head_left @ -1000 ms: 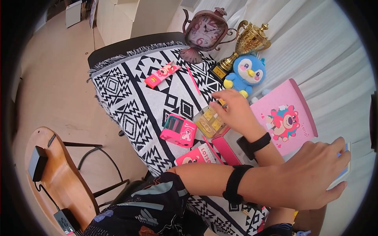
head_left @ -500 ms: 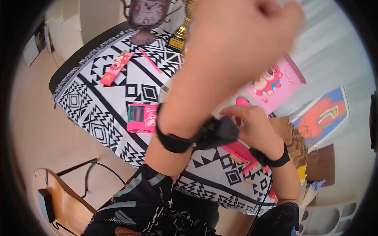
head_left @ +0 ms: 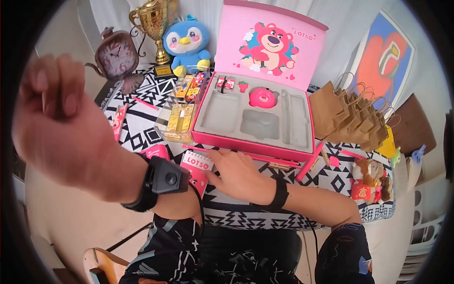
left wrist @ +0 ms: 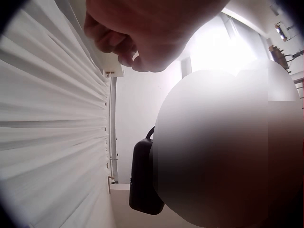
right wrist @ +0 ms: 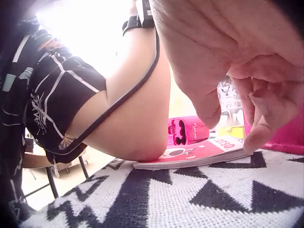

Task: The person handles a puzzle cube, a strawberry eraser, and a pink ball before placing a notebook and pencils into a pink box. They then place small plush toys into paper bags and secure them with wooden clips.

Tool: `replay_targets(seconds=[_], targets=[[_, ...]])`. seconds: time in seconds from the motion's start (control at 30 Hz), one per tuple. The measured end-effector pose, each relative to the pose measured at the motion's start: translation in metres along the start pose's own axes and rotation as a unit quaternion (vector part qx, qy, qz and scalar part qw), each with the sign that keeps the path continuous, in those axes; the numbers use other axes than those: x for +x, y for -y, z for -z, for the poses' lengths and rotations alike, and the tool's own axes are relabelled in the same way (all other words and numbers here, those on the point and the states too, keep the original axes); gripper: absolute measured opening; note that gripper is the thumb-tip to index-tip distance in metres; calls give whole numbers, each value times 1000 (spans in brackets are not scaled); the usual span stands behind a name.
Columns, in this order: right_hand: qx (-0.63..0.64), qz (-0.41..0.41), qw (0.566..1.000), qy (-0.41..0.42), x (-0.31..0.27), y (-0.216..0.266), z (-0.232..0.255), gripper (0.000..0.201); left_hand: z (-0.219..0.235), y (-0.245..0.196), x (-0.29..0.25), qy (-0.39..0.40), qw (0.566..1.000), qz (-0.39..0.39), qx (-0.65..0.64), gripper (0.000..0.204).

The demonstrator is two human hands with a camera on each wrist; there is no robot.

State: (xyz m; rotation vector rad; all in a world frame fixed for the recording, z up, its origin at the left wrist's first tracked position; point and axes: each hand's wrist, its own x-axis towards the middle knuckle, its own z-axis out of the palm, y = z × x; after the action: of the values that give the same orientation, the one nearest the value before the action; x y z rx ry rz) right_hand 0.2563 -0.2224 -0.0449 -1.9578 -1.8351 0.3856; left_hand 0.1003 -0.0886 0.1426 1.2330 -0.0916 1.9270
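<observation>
Raised at the left of the head view is my left hand [head_left: 56, 128], its fingers loosely curled around nothing. It also shows against the ceiling and curtain at the top of the left wrist view. My right hand [head_left: 241, 175] is low over the table at a spiral notepad [head_left: 196, 163] with a pink LOTSO cover. In the right wrist view the thumb [right wrist: 209, 114] is over the pad and a fingertip [right wrist: 256, 140] is right at its edge. My left forearm overlaps the pad's near end. Beside the pad lies a pink case [right wrist: 190, 130].
Behind the right hand stands an open pink gift box [head_left: 255, 151] with a grey insert. Left of it are clear boxes [head_left: 177, 130], a blue plush [head_left: 189, 47], a trophy [head_left: 158, 28] and a clock [head_left: 118, 57]. Paper bags [head_left: 350, 118] and small plush toys [head_left: 371, 180] are at right.
My left arm has swung from the right across to the left. The right hand has moved from over the clear box to the notepad. The head view has turned and levelled.
</observation>
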Motion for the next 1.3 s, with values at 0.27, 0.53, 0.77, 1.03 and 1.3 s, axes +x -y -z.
replay_targets(seconds=[0.27, 0.53, 0.77, 1.03, 1.3], targets=[[23, -9, 999, -22, 4, 0, -20, 41, 5, -29, -7, -12, 997, -26, -68, 26], [153, 8, 985, -81, 11, -1, -23, 37, 11, -67, -27, 23, 989, -64, -131, 35], [195, 117, 945, -235, 14, 11, 60, 33, 22, -97, -52, 76, 983, -78, -147, 22], [130, -11, 964, -229, 93, -72, 117, 34, 18, -86, -47, 54, 976, -87, -193, 33], [292, -83, 949, -84, 122, -117, 104, 28, 22, -79, -40, 13, 983, -58, -172, 35]])
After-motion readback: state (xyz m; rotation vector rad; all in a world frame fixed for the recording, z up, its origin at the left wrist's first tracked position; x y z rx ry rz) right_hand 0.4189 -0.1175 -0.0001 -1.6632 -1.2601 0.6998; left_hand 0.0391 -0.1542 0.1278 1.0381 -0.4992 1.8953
